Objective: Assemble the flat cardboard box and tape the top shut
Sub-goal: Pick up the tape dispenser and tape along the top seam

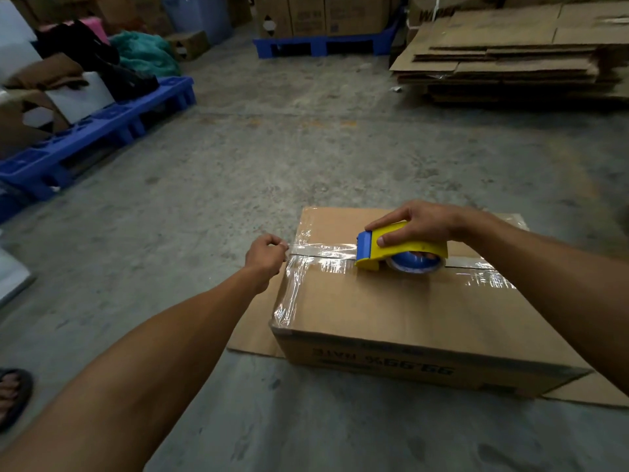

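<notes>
Taping 1 box (391, 311), 2 hands, 1 dispenser (401, 245), 2 pallets

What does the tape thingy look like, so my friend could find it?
Find the brown cardboard box on the grey floor. On its top, over the middle seam, the right hand grips the tape dispenser. It's the only bright yellow thing, with a blue blade end and blue roll.
</notes>
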`<state>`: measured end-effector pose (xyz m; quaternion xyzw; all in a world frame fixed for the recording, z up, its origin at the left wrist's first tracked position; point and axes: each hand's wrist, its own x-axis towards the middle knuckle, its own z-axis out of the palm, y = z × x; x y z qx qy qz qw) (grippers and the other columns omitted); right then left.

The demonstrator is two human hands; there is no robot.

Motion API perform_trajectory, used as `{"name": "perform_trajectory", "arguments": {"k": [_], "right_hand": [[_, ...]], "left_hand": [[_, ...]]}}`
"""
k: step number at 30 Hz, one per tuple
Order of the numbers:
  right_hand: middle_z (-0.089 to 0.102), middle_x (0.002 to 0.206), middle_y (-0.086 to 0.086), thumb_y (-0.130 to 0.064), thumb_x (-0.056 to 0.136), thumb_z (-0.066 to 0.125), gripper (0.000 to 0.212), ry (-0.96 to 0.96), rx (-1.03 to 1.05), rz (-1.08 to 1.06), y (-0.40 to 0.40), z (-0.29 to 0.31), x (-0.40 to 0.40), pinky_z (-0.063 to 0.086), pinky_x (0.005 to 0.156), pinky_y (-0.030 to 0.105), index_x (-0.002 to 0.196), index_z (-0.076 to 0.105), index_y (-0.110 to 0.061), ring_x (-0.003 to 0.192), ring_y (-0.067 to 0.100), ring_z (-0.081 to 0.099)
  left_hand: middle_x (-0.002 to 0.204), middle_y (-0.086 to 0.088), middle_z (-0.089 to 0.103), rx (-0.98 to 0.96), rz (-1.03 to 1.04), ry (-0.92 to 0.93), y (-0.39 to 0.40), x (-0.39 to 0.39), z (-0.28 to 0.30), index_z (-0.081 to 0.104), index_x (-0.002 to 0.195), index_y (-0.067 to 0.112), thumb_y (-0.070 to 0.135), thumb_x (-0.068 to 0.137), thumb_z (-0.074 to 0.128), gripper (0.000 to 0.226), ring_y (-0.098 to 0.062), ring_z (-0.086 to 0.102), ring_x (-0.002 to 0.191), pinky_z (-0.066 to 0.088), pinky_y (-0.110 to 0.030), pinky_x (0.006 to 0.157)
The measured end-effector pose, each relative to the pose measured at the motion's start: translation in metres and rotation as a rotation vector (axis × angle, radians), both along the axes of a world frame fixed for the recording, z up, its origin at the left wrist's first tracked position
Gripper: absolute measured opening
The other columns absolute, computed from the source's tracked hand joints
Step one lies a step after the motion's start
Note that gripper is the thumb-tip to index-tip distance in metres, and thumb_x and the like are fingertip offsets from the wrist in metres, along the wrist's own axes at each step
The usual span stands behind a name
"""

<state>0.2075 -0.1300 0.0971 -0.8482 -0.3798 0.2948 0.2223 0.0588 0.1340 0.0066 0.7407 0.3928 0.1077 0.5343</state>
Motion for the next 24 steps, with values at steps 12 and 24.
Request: {"name": "perform_trajectory", "arguments": {"k": [12,24], "right_hand": [[0.054,0.126,-0.011,-0.048,0.086,0.065,0.037,-0.01,-0.035,0.035,0.005,-0.009,0.007,0.045,0.09,0.03,0.122,0.058,-0.053,0.11,0.017,0.054],[0.056,0.125,-0.009,-0.047,0.087,0.065,0.039,-0.063,-0.084,0.058,0.011,-0.007,0.001,0.042,0.09,0.027,0.125,0.06,-0.048,0.108,0.014,0.053]], "left_hand": [[0.096,-0.007,0.059,-0.176,-0.013,0.081,-0.013,-0.001,-0.012,0.054,0.108,0.02,0.034,0.097,0.047,0.019,-0.021,0.052,0.08,0.042,-0.034,0.071],[0.159,-0.008,0.025,0.537,-0.466,0.068,-0.048,-0.019,-0.007,0.024,0.152,0.011,0.026,0.105,0.029,0.05,-0.026,0.022,0.146,0.016,-0.036,0.117]]}}
